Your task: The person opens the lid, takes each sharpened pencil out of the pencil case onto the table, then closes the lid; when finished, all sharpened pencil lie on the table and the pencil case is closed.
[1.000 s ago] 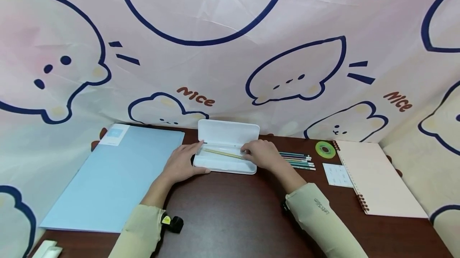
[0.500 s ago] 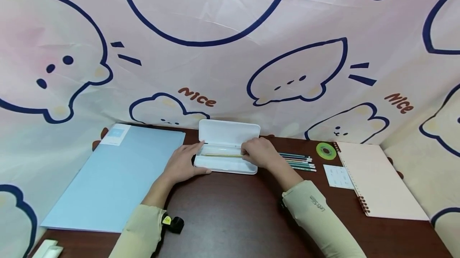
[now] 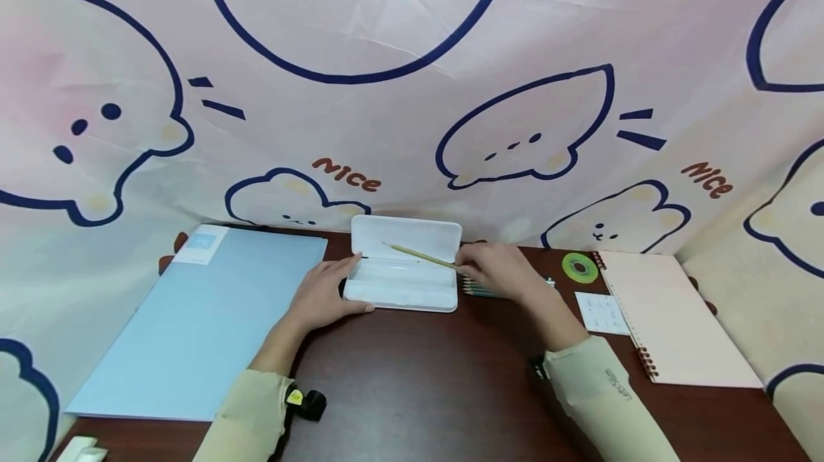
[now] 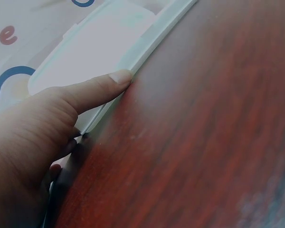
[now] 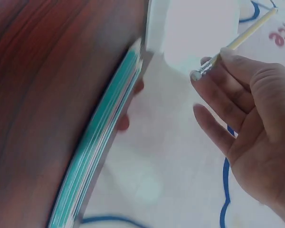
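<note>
A white pencil case [image 3: 400, 297] lies with its lid [image 3: 405, 237] raised at the back of the table. My left hand [image 3: 324, 292] holds its left end, the thumb along the front edge; in the left wrist view the thumb [image 4: 102, 89] presses that rim. Between the thumb and fingers of my right hand [image 3: 502, 270] is a yellow pencil [image 3: 421, 255], pinched near its eraser end, its point aimed left over the case. In the right wrist view the metal-banded end [image 5: 203, 71] shows at the fingertips. Several greenish pencils [image 3: 475, 290] lie beneath the right hand, partly hidden.
A large blue folder [image 3: 212, 326] lies on the left. To the right are a green tape roll [image 3: 566, 267], a small white card [image 3: 601, 313] and a spiral notebook [image 3: 689, 326]. A printed cloth [image 3: 399, 126] hangs behind the table.
My right hand has lifted the yellow pencil out of the case and moved right, over the other pencils. The left hand stays on the case.
</note>
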`<state>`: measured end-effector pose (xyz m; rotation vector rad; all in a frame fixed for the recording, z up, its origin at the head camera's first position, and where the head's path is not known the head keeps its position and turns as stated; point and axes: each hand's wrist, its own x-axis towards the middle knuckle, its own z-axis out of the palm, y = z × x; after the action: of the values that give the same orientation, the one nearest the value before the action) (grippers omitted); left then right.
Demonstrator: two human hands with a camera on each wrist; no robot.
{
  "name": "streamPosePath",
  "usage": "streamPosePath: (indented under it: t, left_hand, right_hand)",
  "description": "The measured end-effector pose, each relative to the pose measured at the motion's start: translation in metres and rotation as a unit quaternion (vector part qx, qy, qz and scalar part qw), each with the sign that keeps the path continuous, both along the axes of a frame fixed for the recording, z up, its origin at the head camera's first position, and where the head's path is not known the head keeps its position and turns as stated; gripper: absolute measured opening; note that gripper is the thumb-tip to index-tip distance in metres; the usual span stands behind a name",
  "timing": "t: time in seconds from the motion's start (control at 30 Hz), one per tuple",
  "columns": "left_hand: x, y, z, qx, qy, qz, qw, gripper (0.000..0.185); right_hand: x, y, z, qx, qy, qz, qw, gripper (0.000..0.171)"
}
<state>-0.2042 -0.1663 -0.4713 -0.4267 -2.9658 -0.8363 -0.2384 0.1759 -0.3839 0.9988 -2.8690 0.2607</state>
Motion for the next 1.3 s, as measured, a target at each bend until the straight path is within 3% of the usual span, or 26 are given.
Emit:
streamPosePath:
  t: [0.4,0.6,0.9,1.13,1.3]
  left_hand:
    - [0.0,0.0,-0.004,-0.001,0.0,0.002,1.0,0.105]
    - [0.0,0.001,-0.004,-0.002,0.001,0.0,1.0,0.105]
    - [0.0,0.0,-0.004,-0.002,-0.002,0.004,1.0,0.105]
    - [0.0,0.0,-0.002,-0.003,-0.003,0.003,1.0,0.104]
    - [-0.001,0.0,-0.001,-0.006,-0.004,0.002,1.0,0.105]
  right_hand:
    - [0.024,0.083,-0.003,-0.037,-0.038,-0.082,0.995,0.006]
    - [0.038,0.116,-0.012,-0.024,-0.063,-0.128,0.99,0.003]
    - [0.049,0.144,-0.034,-0.036,-0.094,-0.114,0.988,0.007]
    - [0.045,0.153,-0.039,-0.041,-0.087,-0.118,0.988,0.013]
    - [0.04,0.154,-0.04,-0.035,-0.08,-0.122,0.989,0.008]
